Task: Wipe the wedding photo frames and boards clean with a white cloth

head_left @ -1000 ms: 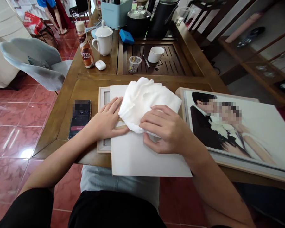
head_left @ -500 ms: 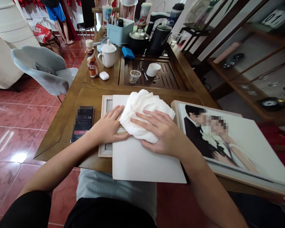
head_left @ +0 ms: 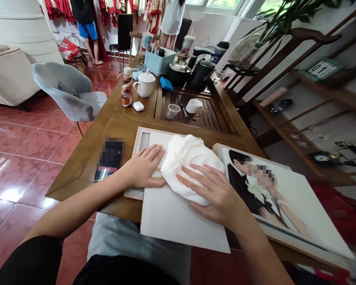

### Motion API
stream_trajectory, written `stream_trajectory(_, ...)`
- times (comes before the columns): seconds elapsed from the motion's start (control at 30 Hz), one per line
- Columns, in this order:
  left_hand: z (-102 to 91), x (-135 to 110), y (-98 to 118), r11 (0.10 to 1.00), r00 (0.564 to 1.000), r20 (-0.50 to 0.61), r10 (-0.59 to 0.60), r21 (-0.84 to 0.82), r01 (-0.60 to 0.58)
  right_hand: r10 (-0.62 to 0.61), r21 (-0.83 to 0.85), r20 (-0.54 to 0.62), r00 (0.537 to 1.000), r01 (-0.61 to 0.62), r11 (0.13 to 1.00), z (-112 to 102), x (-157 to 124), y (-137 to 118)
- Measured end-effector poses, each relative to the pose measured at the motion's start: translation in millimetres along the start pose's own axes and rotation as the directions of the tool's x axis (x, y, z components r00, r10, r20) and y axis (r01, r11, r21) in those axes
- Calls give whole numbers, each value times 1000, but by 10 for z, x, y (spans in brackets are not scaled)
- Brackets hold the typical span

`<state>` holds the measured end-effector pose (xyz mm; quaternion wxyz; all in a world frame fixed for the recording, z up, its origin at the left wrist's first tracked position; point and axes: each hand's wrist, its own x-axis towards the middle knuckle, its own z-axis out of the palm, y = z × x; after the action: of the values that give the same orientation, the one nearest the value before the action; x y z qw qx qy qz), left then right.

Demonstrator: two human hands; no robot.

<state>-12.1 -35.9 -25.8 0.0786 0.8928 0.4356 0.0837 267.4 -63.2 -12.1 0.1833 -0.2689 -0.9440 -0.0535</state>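
My right hand (head_left: 215,194) lies with spread fingers on a bunched white cloth (head_left: 192,152). Under the cloth is a white rectangular board (head_left: 180,229), its near end sticking out past the table edge. My left hand (head_left: 148,168) rests flat at the board's left side, fingers stretched, its tips close to the cloth. A light-edged frame (head_left: 136,144) shows beneath the board on the left. To the right lies a large photo print (head_left: 308,190) of two people in a pale frame, partly covered by my right forearm.
A phone (head_left: 109,158) lies left on the wooden table (head_left: 74,178). Farther back are a drink bottle (head_left: 126,87), a lidded white mug (head_left: 145,84), an earbud case (head_left: 138,106), a small clear cup (head_left: 173,111), a white cup (head_left: 194,105) and a black kettle (head_left: 201,75). Two people stand beyond.
The view has tilted upward, so more of the room's back shows. The board sits slightly turned in view. Both hands keep their places, the right one still on the cloth.
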Motion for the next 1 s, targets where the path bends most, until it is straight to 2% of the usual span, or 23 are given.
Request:
stream_trajectory(0.3, 39, 11, -33, 1000, 1000, 2, 12, -15, -12, -79, 6, -60, 995, 80, 997, -88, -8, -32)
stream_trajectory(0.43, 52, 16, -55, 1000, 999, 36, 19, -4, -19, -110, -4, -22, 994, 110, 994, -90, -75, -153)
stream_trajectory(0.57, 41, 6, -52, 1000, 1000, 28, 10, 6, -10, -68, -84, 16, 998, 69, 994, -93, -118, -194)
stream_trajectory(0.77, 1, -13, -12, 1000, 1000, -20, -3, 15, 3, -21, -188, 3, 1000, 21, 982, -183, -193, -50)
stream_trajectory(0.87, 12, -15, -14, 1000, 1000, -11, 1, 21, -1, -1, -198, -19, 1000, -3, 980, -161, -178, -41)
stream_trajectory(1.0, 58, -8, -52, 999, 999, -38, 24, 25, -23, -69, -179, -44, 997, 60, 982, -43, -28, -138)
